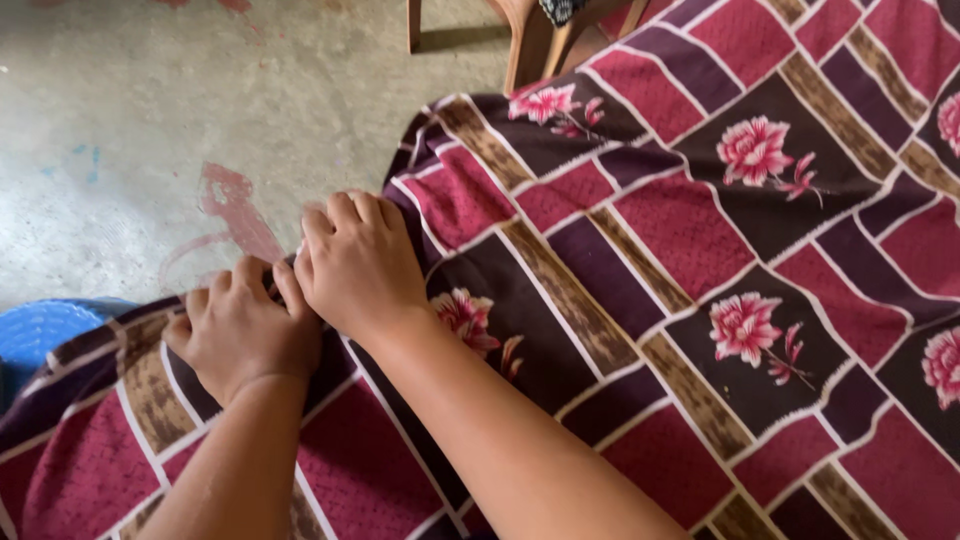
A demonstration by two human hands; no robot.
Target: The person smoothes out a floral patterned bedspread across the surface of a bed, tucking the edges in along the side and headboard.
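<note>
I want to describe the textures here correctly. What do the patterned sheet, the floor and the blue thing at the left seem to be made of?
Patterned sheet: soft woven fabric, probably cotton, matte; it folds and wrinkles under both hands. Floor: bare concrete, judging by its grey, rough, stained surface. Blue thing: likely moulded plastic, smooth with a ribbed or mesh-like pattern.

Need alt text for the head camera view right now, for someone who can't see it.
Two bare hands, left hand and right hand, grip the edge of a maroon and brown patchwork-print cloth with pink flowers side by side. Grey concrete floor lies beyond, a blue plastic tub at left, brown wooden chair legs above.
</note>
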